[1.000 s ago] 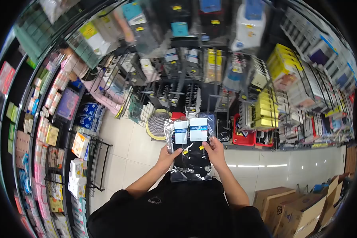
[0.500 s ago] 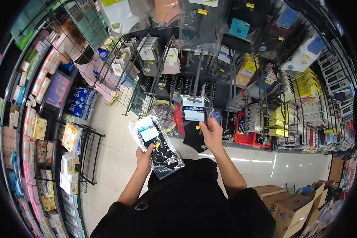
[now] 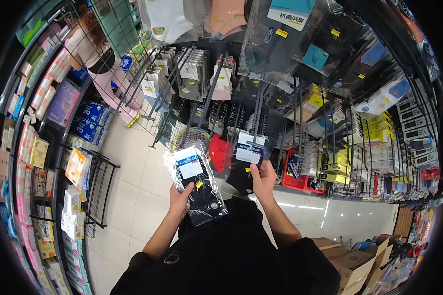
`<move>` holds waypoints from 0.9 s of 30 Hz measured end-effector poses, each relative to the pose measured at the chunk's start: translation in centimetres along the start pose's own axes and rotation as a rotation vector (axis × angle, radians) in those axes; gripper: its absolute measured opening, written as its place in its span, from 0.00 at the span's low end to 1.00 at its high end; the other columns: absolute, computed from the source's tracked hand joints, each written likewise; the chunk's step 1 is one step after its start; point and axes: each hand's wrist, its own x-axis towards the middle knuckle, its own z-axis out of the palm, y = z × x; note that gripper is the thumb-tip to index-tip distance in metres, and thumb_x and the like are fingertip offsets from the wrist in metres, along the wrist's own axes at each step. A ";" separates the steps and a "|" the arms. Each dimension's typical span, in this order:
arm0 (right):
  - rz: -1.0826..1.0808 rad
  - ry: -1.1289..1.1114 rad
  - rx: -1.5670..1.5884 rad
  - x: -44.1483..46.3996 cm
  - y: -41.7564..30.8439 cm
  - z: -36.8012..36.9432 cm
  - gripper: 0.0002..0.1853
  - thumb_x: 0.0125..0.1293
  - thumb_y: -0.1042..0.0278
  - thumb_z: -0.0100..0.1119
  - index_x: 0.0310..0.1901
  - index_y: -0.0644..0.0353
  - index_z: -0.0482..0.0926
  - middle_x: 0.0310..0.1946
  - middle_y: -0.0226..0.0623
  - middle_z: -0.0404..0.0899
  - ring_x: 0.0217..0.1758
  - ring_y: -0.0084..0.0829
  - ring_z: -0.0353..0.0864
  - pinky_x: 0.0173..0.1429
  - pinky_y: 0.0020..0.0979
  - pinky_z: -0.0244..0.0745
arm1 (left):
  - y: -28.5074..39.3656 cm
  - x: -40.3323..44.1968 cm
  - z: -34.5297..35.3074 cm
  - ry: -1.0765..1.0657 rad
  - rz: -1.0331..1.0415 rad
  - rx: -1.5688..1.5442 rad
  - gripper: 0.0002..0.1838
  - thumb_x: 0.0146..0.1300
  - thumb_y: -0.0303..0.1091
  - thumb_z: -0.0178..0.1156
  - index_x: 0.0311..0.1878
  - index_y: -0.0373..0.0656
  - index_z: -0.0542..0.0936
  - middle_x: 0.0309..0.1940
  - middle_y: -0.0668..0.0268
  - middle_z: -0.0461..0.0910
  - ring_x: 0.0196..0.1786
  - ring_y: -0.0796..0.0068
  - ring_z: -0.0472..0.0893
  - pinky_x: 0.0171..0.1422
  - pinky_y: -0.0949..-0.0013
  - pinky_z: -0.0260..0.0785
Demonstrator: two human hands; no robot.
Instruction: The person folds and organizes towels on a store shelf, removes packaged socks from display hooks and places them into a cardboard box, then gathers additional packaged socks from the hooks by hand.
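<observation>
My left hand (image 3: 180,198) grips a clear plastic packet of black socks (image 3: 205,195), thumb on its front. This packet has a white and blue label and a small yellow sticker, and it leans slightly in front of my body. To the right, my right hand (image 3: 264,180) pinches the lower edge of the label on a second packet of black socks (image 3: 239,176). That second packet hangs at the front end of a metal display hook (image 3: 257,115), and its label looks the same. My right fingertips behind the packet are partly hidden.
More packaged socks (image 3: 192,73) hang on hooks ahead and overhead. A red basket (image 3: 300,183) sits low on the right, cardboard boxes (image 3: 352,265) behind it. Shelves of packs (image 3: 86,120) and a wire rack (image 3: 101,184) line the left. A person (image 3: 96,54) stands beyond a wire grid.
The view has shifted, so the rack looks closer. The packet in my left hand stands a little more upright. My right hand keeps its pinch on the hanging packet, both now slightly lower.
</observation>
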 end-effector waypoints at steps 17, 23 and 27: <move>-0.045 -0.374 -0.249 -3.5 -4.9 -5.3 0.11 0.62 0.70 0.66 0.40 0.66 0.75 0.26 0.40 0.79 0.30 0.33 0.82 0.35 0.30 0.74 | -2.5 2.7 6.8 -0.305 0.105 0.348 0.19 0.60 0.18 0.61 0.55 0.36 0.72 0.43 0.64 0.81 0.45 0.75 0.81 0.52 0.71 0.74; 0.160 -0.065 -0.164 -6.7 -0.8 -10.7 0.12 0.63 0.71 0.65 0.44 0.65 0.75 0.40 0.37 0.77 0.37 0.24 0.78 0.39 0.27 0.73 | -4.8 -1.3 12.9 -0.473 0.163 0.484 0.19 0.62 0.22 0.61 0.56 0.37 0.71 0.46 0.67 0.79 0.47 0.79 0.77 0.54 0.72 0.70; 0.274 0.158 0.318 -9.7 1.4 -17.3 0.23 0.65 0.69 0.62 0.59 0.62 0.66 0.48 0.37 0.74 0.47 0.23 0.74 0.50 0.27 0.72 | -11.5 -4.1 18.4 -0.524 -0.041 0.364 0.19 0.73 0.37 0.52 0.61 0.37 0.69 0.50 0.65 0.77 0.49 0.78 0.76 0.56 0.71 0.69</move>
